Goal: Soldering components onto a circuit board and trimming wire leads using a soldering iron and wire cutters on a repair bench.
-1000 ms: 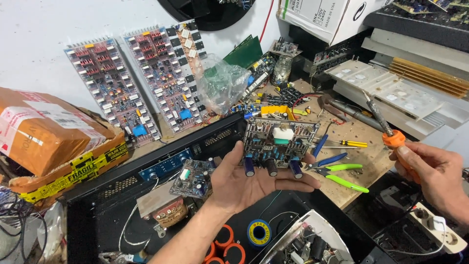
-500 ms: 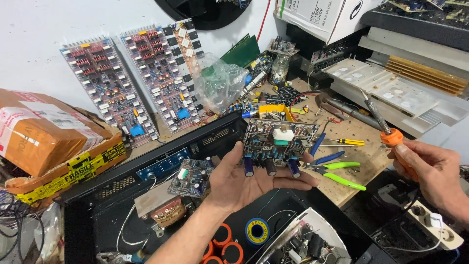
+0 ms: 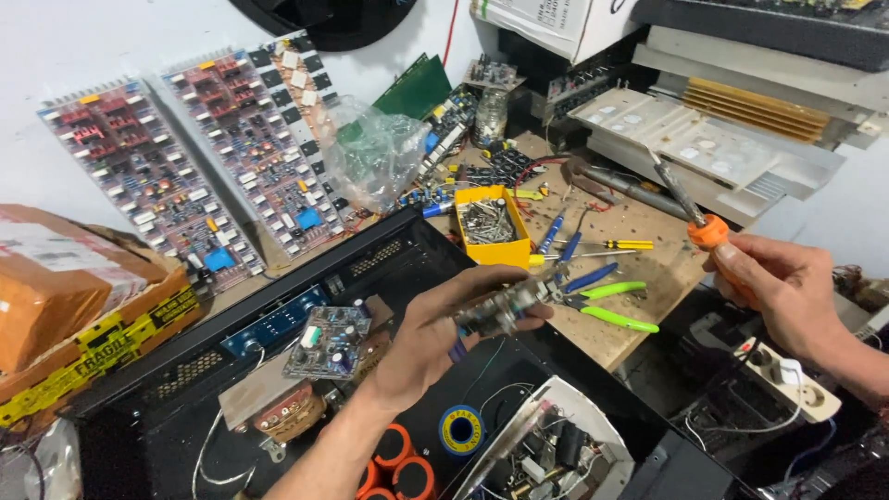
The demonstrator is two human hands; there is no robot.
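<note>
Open air between both hands; yellow tray (image 3: 493,248), screwdrivers (image 3: 567,248) and green pliers (image 3: 607,304) crowd the bench beyond.

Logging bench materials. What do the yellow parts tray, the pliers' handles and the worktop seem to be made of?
Yellow parts tray: likely moulded plastic, with a uniform glossy yellow and thin walls. Pliers' handles: probably soft plastic or rubber sleeves in smooth bright green, over darker metal. Worktop: looks like bare plywood or board, with a matt tan surface that is scuffed and spotted dark.

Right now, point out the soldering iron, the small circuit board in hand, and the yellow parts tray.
soldering iron (image 3: 708,231), head view, on its orange collar.
small circuit board (image 3: 495,313), head view, on its edge between the fingers.
yellow parts tray (image 3: 505,250), head view, on its near wall.
</note>
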